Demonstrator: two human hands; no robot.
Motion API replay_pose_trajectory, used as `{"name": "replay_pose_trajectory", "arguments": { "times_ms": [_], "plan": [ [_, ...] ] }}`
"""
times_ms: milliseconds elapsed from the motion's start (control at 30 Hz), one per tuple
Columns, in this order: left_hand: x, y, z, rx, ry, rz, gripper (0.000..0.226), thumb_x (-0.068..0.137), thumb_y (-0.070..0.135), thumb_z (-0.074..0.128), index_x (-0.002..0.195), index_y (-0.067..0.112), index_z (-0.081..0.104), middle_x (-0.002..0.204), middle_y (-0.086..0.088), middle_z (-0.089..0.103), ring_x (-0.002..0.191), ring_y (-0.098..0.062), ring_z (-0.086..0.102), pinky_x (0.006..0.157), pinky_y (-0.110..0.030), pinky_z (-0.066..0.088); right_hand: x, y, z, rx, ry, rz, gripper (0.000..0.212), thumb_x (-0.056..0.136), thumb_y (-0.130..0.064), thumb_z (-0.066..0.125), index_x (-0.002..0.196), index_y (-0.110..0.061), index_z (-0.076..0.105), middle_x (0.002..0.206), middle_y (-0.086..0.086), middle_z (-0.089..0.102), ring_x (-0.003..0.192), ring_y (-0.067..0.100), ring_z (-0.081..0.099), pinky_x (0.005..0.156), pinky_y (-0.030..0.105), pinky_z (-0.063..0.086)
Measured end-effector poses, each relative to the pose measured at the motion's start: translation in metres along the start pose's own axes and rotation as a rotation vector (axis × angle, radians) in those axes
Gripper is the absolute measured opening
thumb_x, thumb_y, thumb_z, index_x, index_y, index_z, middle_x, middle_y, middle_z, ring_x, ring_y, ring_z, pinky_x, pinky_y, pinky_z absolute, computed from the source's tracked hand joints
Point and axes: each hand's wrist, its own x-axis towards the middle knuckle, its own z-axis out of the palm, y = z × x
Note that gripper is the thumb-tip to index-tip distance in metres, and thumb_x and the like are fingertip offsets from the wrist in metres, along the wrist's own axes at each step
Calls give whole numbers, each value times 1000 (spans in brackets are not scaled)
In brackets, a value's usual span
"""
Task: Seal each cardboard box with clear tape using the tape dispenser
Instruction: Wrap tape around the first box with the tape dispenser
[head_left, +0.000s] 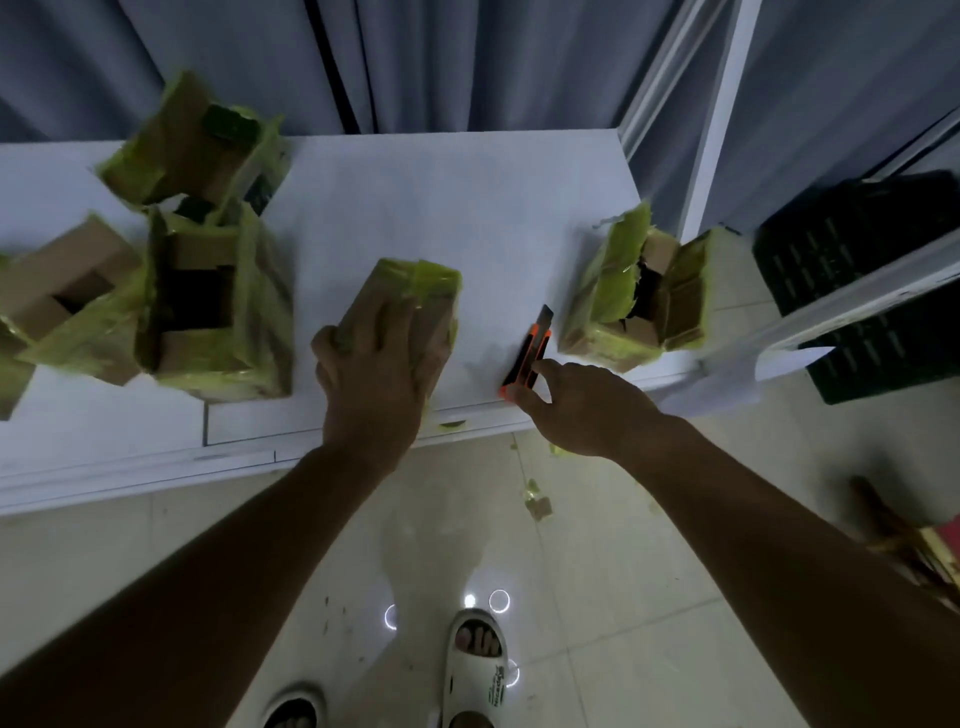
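While left hand (382, 364) fingers spread over box (410, 306), right hand (582, 405) pinches knife (530, 358) (orange).

Person, head view. Forearms bare, no sleeves visible; left hand (382, 366) and right hand (582, 410) bare, no gloves. White open-toe slide sandal (475, 670), printed strap marking; second sandal (293, 712) just left of it.
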Motion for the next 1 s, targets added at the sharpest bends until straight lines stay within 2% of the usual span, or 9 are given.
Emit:
{"name": "replay_pose_trajectory", "arguments": {
  "times_ms": [167, 367, 433, 533, 667, 733, 800, 900, 1000],
  "plan": [
    [8, 17, 24, -77, -54, -178, 58, 98, 61, 41, 145, 27, 37, 152, -23, 31, 114, -49, 40, 84, -61, 46, 12, 24, -8, 0, -13, -3, 68, 99, -67, 27, 148, -21, 41, 138, 8, 59, 130, 33, 52, 104, 47, 44],
    [3, 15, 36, -264, -61, -185, 49, 100, 49, 48, 146, 35, 39, 158, -19, 18, 133, -47, 25, 103, -62, 36, 15, 34, -14, 25, -37, 3, 72, 99, -68, 25, 151, -21, 37, 143, 10, 55, 134, 33, 49, 106, 48, 43],
    [3, 14, 36, -369, -70, -243, 56, 95, 57, 45, 146, 35, 44, 159, -16, 13, 138, -45, 20, 110, -60, 29, 16, 31, -14, 46, -35, 3, 71, 99, -68, 26, 150, -21, 38, 142, 10, 56, 133, 33, 50, 105, 47, 43],
    [5, 14, 35, -547, -108, -455, 85, 82, 51, 75, 152, 31, 31, 159, -12, 9, 137, -43, 25, 109, -55, 34, 15, 26, -12, 67, -30, -1, 66, 100, -65, 28, 147, -21, 41, 139, 9, 58, 130, 33, 51, 104, 47, 44],
    [10, 10, 29, -607, -95, -568, 103, 64, 66, 79, 145, 25, 31, 131, -10, 50, 112, -37, 56, 94, -56, 53, 13, 19, -9, 90, -31, -11, 64, 101, -64, 30, 146, -20, 43, 137, 10, 58, 128, 34, 52, 102, 46, 45],
    [10, 9, 24, -624, -128, -577, 111, 59, 63, 80, 149, 22, 28, 131, -8, 55, 113, -34, 59, 93, -54, 54, 11, 12, -9, 97, -40, -9, 65, 101, -64, 29, 146, -20, 43, 138, 10, 57, 129, 34, 51, 103, 47, 45],
    [7, 7, 17, -666, -136, -607, 115, 54, 62, 81, 149, 22, 31, 130, -4, 59, 112, -29, 62, 90, -49, 57, 7, 2, -9, 113, -35, -14, 64, 101, -63, 31, 147, -20, 42, 138, 10, 57, 129, 33, 52, 104, 48, 44],
    [-7, 4, 2, -767, -132, -577, 78, 58, 48, 90, 124, 23, 56, 106, 7, 68, 92, -14, 68, 67, -26, 58, 2, -19, -13, 129, -15, -29, 62, 101, -63, 31, 144, -20, 45, 136, 12, 58, 125, 34, 55, 103, 49, 45],
    [-28, 2, -20, -838, -124, -521, 66, 64, 32, 93, 120, 23, 60, 102, 9, 69, 85, -3, 66, 60, -11, 49, -9, -47, -18, 146, -13, -39, 62, 102, -62, 30, 145, -20, 44, 132, 12, 61, 123, 34, 57, 101, 48, 47]
  ]
}}
